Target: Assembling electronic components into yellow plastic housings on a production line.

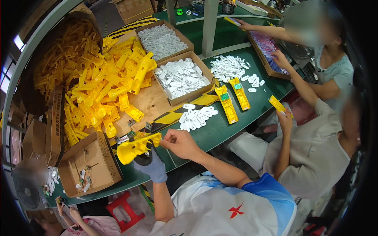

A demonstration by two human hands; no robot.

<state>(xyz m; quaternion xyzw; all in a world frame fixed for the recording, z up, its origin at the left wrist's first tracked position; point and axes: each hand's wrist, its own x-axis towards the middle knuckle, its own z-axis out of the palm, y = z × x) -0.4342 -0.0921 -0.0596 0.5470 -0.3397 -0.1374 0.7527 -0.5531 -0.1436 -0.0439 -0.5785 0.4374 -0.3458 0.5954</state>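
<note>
My left hand, in a grey glove with dark fingers, grips a yellow plastic housing from below, tilted above the table's near edge. My bare right hand is closed in a pinch at the narrow right end of that housing; whatever its fingertips hold is hidden. Small circuit boards with thin wires lie just beyond the housing. A small heap of white oval plastic pieces is to the right of my right hand. Farther right lie two yellow housings with green circuit boards in them.
Loose yellow housings form a large pile at left. Cardboard boxes hold white pieces and grey pieces. An open carton with a few small parts stands near left. Two co-workers sit at right, one holding a yellow housing. A metal post rises behind.
</note>
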